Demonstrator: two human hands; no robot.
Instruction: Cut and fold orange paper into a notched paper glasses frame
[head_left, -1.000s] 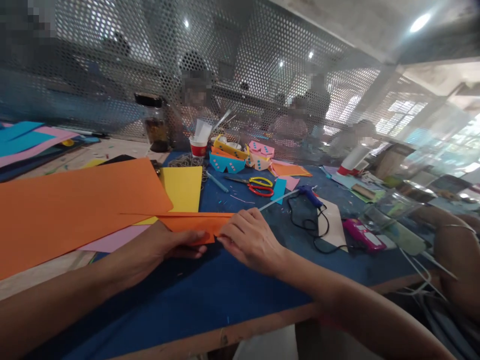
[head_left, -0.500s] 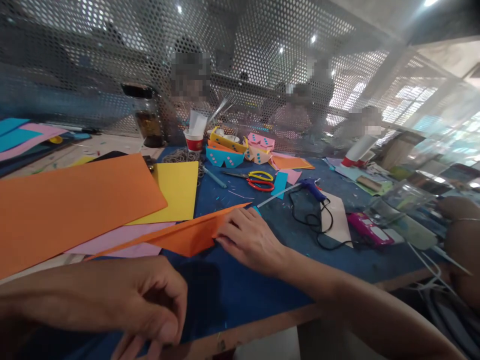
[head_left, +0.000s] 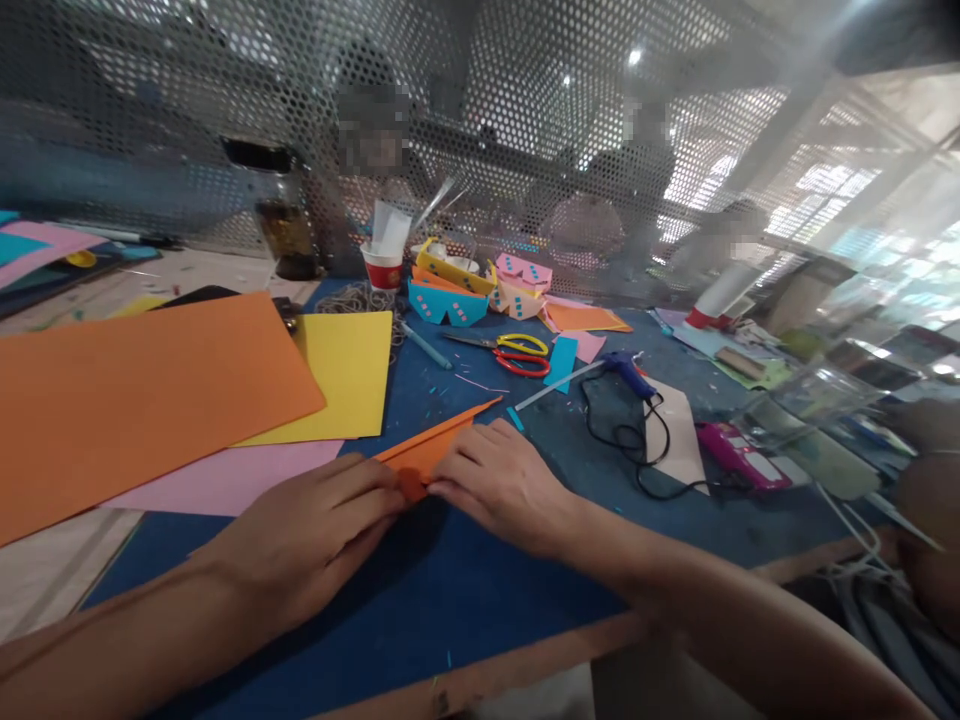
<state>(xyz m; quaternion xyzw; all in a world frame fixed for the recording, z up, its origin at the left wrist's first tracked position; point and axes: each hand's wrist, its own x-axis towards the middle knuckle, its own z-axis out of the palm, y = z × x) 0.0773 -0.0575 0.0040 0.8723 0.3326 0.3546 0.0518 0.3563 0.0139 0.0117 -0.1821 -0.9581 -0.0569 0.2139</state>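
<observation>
A person's left hand (head_left: 315, 530) and right hand (head_left: 502, 485) meet on the near end of a narrow folded strip of orange paper (head_left: 431, 445), which lies on the blue felt-covered table (head_left: 465, 590) with its pointed tip aimed away from the body. The left hand's fingers lie close together, their tips pinching the strip's blunt end. The right hand's fingers curl down and press that same end from the other side. Both hands look clamped on the paper.

The fold would likely come out cleanest with one hand pinning the strip flat while the other runs along the crease toward the tip, keeping the edges aligned so the layers do not slip.

Left of the strip lie a pale pink paper sheet (head_left: 225, 480), a yellow paper sheet (head_left: 345, 375) and a large orange paper sheet (head_left: 142, 390), overlapping. Beyond the strip are scissors with yellow and red handles (head_left: 517, 355), and to its right a blue glue gun (head_left: 626, 372). Farther off stand cyan and pink paper crafts (head_left: 442, 305), a red-and-white paper cup (head_left: 382, 268) and a perforated metal screen (head_left: 525, 150).
</observation>
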